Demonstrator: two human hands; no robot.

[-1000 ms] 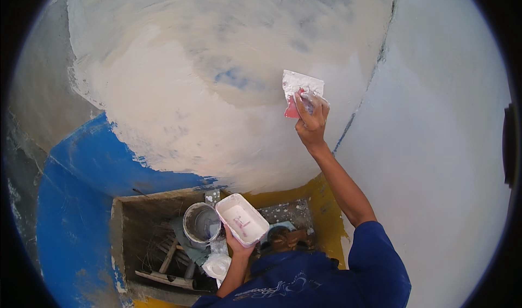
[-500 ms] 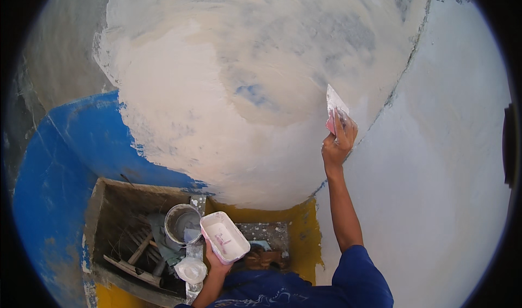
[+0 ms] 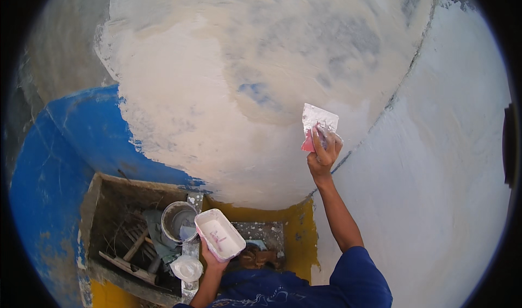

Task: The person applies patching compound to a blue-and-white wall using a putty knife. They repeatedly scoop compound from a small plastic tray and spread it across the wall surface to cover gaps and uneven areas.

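Scraper point(image 3: 319, 116) up at the patchy wall point(image 3: 174, 85)!

Right hand point(image 3: 324, 150) pinches it, blade coated white; whether it's touching, I can't tell. A low angle and even pressure should smooth best. Left hand point(image 3: 213, 258) grips the tub point(image 3: 235, 232), near the bucket point(image 3: 171, 221). Pale lettering point(image 3: 261, 298) crosses the blue shirt point(image 3: 353, 275); no label reads clearly.

You are in a place under repair, like a small building site; the kind of room I cannot tell. The wall point(image 3: 174, 85) before you has a patchy pale coating, with blue paint point(image 3: 60, 166) at left. At lower left, a rough concrete box point(image 3: 91, 210) contains wood scraps point(image 3: 135, 246).
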